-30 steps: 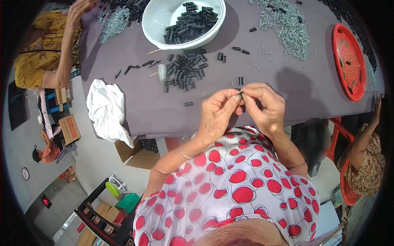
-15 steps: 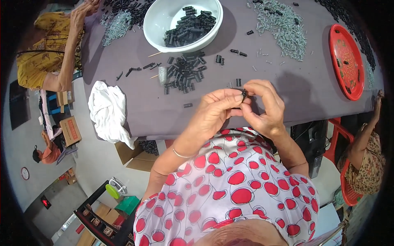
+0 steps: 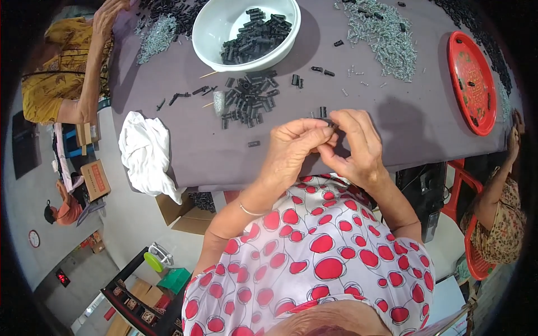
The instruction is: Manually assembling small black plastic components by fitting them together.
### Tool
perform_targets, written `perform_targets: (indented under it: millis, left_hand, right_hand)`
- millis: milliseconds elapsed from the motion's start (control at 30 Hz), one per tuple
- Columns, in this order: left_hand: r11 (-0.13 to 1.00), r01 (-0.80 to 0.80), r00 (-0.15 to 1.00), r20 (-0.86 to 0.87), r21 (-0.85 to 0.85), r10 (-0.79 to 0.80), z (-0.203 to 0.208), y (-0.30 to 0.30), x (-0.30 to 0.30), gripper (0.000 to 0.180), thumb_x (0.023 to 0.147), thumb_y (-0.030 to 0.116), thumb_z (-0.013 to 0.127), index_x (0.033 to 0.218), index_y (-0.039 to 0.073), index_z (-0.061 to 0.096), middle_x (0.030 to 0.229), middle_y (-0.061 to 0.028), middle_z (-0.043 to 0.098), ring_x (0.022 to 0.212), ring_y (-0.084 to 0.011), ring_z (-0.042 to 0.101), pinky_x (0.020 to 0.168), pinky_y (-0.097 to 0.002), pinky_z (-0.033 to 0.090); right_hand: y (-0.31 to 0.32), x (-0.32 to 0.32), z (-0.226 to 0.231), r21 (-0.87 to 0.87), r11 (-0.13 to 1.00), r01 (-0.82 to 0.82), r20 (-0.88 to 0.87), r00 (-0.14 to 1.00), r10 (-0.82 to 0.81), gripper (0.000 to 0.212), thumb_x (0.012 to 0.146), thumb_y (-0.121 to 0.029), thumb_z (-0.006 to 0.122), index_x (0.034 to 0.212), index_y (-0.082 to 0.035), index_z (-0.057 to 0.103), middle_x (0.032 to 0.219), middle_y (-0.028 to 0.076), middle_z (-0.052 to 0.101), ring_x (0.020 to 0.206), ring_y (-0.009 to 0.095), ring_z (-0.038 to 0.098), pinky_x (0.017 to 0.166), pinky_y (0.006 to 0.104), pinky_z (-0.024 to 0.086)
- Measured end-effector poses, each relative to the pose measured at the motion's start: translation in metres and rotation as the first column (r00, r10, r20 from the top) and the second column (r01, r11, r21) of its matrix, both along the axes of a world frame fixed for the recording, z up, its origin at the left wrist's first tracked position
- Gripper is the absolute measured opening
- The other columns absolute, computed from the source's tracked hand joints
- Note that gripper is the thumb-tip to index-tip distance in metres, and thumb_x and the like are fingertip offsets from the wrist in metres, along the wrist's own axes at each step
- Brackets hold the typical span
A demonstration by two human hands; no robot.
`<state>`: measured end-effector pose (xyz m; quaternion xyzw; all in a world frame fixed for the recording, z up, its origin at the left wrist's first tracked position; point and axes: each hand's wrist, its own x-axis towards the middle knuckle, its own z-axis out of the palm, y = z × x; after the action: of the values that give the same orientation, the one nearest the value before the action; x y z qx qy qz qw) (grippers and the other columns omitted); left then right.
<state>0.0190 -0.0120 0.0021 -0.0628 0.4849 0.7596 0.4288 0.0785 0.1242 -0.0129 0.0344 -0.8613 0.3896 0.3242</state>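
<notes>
Above the near edge of the table, my left hand pinches a small black plastic part between thumb and fingers. My right hand meets it from the other side, its fingertips closed at the same part. Most of the part is hidden by the fingers. Just beyond my hands lies a black tube piece on the cloth. To the left of them is a loose heap of short black tubes, with a grey speckled cylinder standing at its edge. A single tube lies nearer to me.
A white basin holds more black parts. Metal springs are piled at the back right, beside a red tray. A white cloth hangs over the left table edge. Other people sit at both sides.
My fingers have shifted around the small black part, which now shows less between them. The right fingertips have moved slightly left. The whole view has slid a little.
</notes>
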Motion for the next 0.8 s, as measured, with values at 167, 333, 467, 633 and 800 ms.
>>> perform_targets:
  millis: [167, 333, 467, 633, 800]
  left_hand:
    - [1.0, 0.021, 0.999, -0.03, -0.014, -0.022, -0.003, -0.002, -0.002, 0.013, 0.086, 0.008, 0.063, 0.09, -0.003, 0.067, 0.081, -0.0076, 0.066, 0.073, -0.0115, 0.061, 0.069, -0.0243, 0.05]
    - [0.998, 0.034, 0.998, -0.043, -0.059, -0.037, -0.004, -0.004, -0.002, 0.013, 0.086, 0.01, 0.062, 0.089, -0.003, 0.066, 0.08, -0.0071, 0.065, 0.073, -0.011, 0.06, 0.068, -0.0246, 0.05]
    - [0.999, 0.026, 0.998, -0.048, -0.031, -0.027, -0.004, -0.008, -0.002, 0.016, 0.09, 0.012, 0.056, 0.094, -0.003, 0.061, 0.083, -0.0069, 0.064, 0.073, -0.0109, 0.06, 0.068, -0.0241, 0.05]
    - [0.996, 0.03, 0.995, -0.089, -0.085, -0.038, -0.01, -0.008, -0.001, 0.018, 0.093, 0.014, 0.051, 0.097, -0.002, 0.058, 0.084, -0.0068, 0.063, 0.075, -0.0112, 0.061, 0.068, -0.0238, 0.05]
    - [0.995, 0.058, 0.993, -0.101, -0.081, -0.067, -0.012, -0.009, -0.004, 0.019, 0.093, 0.015, 0.051, 0.094, -0.003, 0.059, 0.084, -0.0067, 0.063, 0.075, -0.0109, 0.06, 0.068, -0.0233, 0.05]
  right_hand:
    - [0.006, 0.0, -0.002, 0.152, 0.987, -0.046, 0.072, 0.997, 0.035, 0.041, 0.056, -0.004, 0.072, 0.094, 0.002, 0.058, 0.08, 0.009, 0.056, 0.065, 0.025, 0.055, 0.055, 0.0326, 0.048]
    - [0.007, -0.001, -0.006, 0.185, 0.98, -0.077, 0.085, 0.994, 0.062, 0.04, 0.055, -0.005, 0.072, 0.092, 0.001, 0.059, 0.074, 0.008, 0.055, 0.063, 0.024, 0.055, 0.054, 0.0321, 0.048]
    - [0.009, -0.004, -0.014, 0.167, 0.984, -0.069, 0.025, 0.998, 0.065, 0.038, 0.054, -0.006, 0.071, 0.089, 0.002, 0.059, 0.072, 0.008, 0.054, 0.062, 0.024, 0.054, 0.055, 0.0324, 0.048]
    - [0.01, -0.004, -0.022, 0.154, 0.986, -0.055, 0.025, 0.998, 0.052, 0.035, 0.054, -0.007, 0.07, 0.086, 0.002, 0.059, 0.071, 0.008, 0.053, 0.061, 0.025, 0.053, 0.054, 0.0334, 0.047]
    - [0.011, -0.006, -0.022, 0.144, 0.988, -0.055, 0.035, 0.998, 0.05, 0.032, 0.053, -0.007, 0.071, 0.082, 0.002, 0.059, 0.067, 0.008, 0.05, 0.058, 0.024, 0.051, 0.051, 0.0337, 0.044]
